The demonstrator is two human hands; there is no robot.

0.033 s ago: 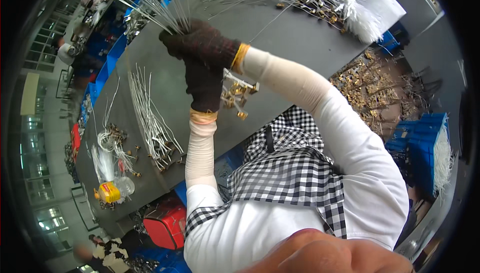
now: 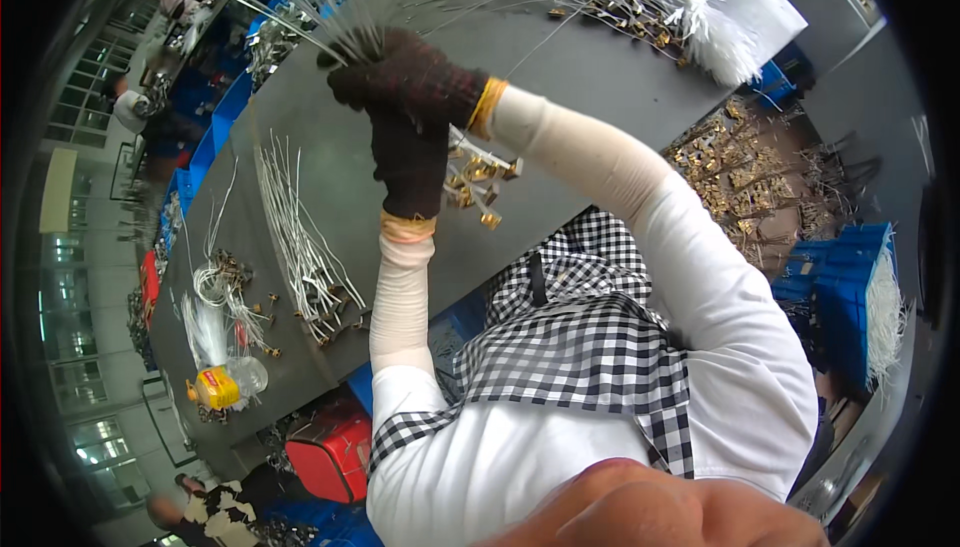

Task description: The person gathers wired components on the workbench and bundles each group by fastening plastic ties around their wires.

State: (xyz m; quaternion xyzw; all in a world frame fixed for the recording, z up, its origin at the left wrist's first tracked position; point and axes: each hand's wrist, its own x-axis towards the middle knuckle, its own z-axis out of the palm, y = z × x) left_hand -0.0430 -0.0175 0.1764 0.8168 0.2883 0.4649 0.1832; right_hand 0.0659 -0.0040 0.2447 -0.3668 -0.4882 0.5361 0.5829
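Both my hands, in dark knitted gloves with yellow cuffs, are closed round one bundle of thin grey wires (image 2: 300, 7). My left hand (image 2: 408, 162) grips it lower down. Just above, my right hand (image 2: 415, 77) wraps round it, overlapping the left hand and hiding part of it. The wires fan out beyond the gloves toward the upper left. Brass-coloured end pieces (image 2: 478, 187) stick out on the near side, beside my left wrist. On the grey table (image 2: 540, 157), left of my hands, lies a loose bunch of similar wires (image 2: 300, 237).
A wire pile with brass ends (image 2: 620, 12) and white strands (image 2: 715, 32) lies at the far right. A yellow-labelled bottle (image 2: 215, 387) lies left. Around the table are a red box (image 2: 330, 455), a blue crate (image 2: 845, 287) and heaped brass parts (image 2: 735, 172). People work at far left.
My gloved hands and the wire bundle have shifted very slightly to the right. Both hands keep their hold.
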